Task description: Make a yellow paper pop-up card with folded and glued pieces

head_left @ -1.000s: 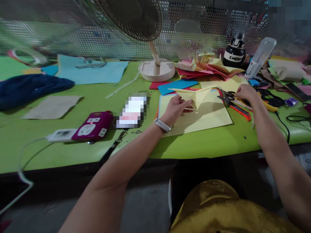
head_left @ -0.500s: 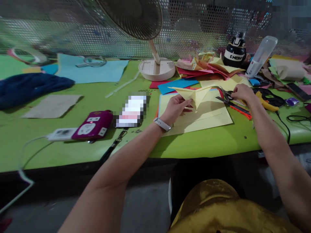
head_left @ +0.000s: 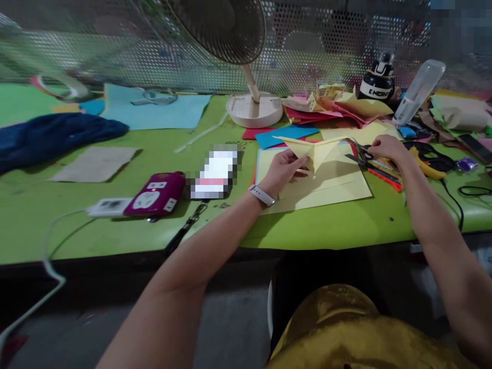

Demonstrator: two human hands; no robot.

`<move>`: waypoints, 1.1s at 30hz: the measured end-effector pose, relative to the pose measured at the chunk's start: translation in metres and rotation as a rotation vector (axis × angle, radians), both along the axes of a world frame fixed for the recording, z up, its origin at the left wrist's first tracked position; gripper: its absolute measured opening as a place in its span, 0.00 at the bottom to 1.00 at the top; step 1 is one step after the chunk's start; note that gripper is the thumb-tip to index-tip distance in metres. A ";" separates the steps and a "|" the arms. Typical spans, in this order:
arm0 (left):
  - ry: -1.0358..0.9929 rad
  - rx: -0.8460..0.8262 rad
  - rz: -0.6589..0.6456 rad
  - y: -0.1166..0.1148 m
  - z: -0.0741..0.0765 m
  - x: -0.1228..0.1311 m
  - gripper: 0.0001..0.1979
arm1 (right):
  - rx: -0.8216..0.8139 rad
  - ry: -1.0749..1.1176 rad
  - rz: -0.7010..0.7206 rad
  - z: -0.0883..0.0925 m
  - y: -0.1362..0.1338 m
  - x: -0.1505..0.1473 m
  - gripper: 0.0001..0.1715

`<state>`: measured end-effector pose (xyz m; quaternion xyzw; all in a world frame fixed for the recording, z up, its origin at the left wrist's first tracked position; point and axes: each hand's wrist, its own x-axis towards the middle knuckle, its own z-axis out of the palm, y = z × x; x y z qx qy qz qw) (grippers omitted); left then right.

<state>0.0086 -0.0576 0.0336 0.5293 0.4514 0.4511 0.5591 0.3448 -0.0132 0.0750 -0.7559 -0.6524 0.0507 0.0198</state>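
Observation:
My left hand [head_left: 286,169], with a pale watch strap on the wrist, pinches a folded piece of yellow paper [head_left: 317,154] between thumb and fingers. The folded paper is held above flat yellow sheets [head_left: 326,195] on the table, and its flaps spread to both sides. At its right, my right hand [head_left: 386,147] is closed at the handles of a pair of scissors [head_left: 359,152], whose blades stand apart towards the folded paper's right tip. The fingers partly hide the handles. An orange box cutter [head_left: 386,179] lies just below the scissors.
A fan [head_left: 255,110] stands behind the sheets, beside heaped paper scraps [head_left: 338,105] and a black bottle [head_left: 378,84]. Right of my right hand lies a yellow-and-black corded tool [head_left: 425,164]. Leftward are a phone [head_left: 217,171] and a purple power block [head_left: 157,195].
The view has turned slightly left, so everything sits a little further right in the picture. My hands keep nearly the same pose around the folded paper and scissors.

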 end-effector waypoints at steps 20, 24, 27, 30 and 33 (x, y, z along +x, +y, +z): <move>-0.024 -0.015 0.000 0.000 0.001 -0.001 0.15 | 0.098 0.028 0.029 -0.010 0.000 0.000 0.23; -0.021 -0.024 0.009 0.000 0.001 0.000 0.13 | -0.009 -0.003 0.025 -0.006 0.002 -0.003 0.19; -0.022 -0.026 0.013 0.000 0.003 0.002 0.10 | -0.037 -0.033 0.017 -0.002 0.000 -0.006 0.13; -0.025 -0.034 0.014 0.000 0.005 0.002 0.10 | -0.057 -0.076 0.002 0.000 -0.003 -0.009 0.14; -0.047 -0.036 0.010 0.000 0.005 0.003 0.11 | -0.028 -0.112 -0.024 -0.001 -0.004 -0.009 0.16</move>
